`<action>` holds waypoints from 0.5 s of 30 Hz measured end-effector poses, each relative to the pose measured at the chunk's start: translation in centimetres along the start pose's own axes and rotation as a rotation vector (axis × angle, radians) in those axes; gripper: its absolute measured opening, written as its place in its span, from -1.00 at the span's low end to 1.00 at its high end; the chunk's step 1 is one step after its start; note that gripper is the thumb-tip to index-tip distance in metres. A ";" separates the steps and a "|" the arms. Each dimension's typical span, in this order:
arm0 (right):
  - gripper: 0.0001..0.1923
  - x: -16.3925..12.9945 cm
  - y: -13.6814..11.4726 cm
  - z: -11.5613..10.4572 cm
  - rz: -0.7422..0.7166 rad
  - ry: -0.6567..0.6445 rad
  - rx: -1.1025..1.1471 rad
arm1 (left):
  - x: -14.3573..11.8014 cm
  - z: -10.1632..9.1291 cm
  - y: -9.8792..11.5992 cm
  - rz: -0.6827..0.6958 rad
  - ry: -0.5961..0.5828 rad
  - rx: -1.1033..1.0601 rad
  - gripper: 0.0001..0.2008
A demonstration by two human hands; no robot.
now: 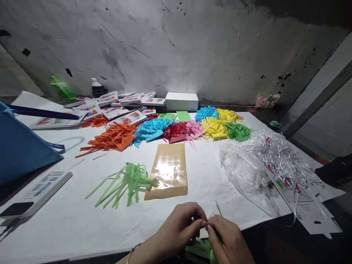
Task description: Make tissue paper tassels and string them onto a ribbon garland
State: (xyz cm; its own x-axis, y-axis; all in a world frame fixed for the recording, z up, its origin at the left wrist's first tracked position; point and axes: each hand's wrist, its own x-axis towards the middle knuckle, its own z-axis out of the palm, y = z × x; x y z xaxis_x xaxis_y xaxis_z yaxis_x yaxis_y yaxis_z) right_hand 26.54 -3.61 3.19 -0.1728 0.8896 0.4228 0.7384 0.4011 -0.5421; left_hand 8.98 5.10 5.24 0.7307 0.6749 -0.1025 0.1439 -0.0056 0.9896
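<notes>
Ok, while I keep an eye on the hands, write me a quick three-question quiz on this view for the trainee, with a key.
1. True or false: one end of the light green tassel lies over the tan sheet with round dots.
2. Which bunch of fringed paper is nearest the clear plastic bag: (a) orange, (b) green, (c) pink?
3. What colour is the fringed piece seen below the left hand and right hand?

Key:
1. True.
2. b, the green bunch.
3. Green.
</notes>
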 end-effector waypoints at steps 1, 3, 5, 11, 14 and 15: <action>-0.82 -0.1 0.0 0.2 0.033 -0.010 0.055 | 0.0 0.0 -0.2 0.009 0.024 -0.017 -0.81; -0.86 -0.4 0.0 0.5 0.078 -0.034 0.140 | 0.0 0.1 -0.5 0.013 0.060 -0.051 -0.81; -0.84 -0.5 0.2 0.6 0.086 -0.029 0.168 | 0.1 0.2 -0.8 -0.031 0.082 -0.135 -0.81; -0.87 -0.4 0.6 1.9 0.004 0.054 0.097 | 0.5 -0.1 -1.3 -0.178 0.050 -0.311 -0.73; -0.92 -0.4 1.0 3.3 -0.120 0.142 -0.114 | 0.0 -1.0 -1.3 -0.130 0.039 -0.113 -0.69; -0.89 -0.4 1.2 3.9 -0.158 0.176 -0.172 | -0.3 -1.3 -1.4 -0.093 0.070 -0.026 -0.68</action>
State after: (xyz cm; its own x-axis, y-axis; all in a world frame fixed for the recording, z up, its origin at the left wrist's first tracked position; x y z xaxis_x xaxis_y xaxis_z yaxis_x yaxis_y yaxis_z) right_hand 24.96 -2.62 -0.46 -0.1900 0.7611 0.6201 0.8134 0.4757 -0.3347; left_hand 7.68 5.83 4.05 0.6665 0.7215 -0.1874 0.1906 0.0781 0.9786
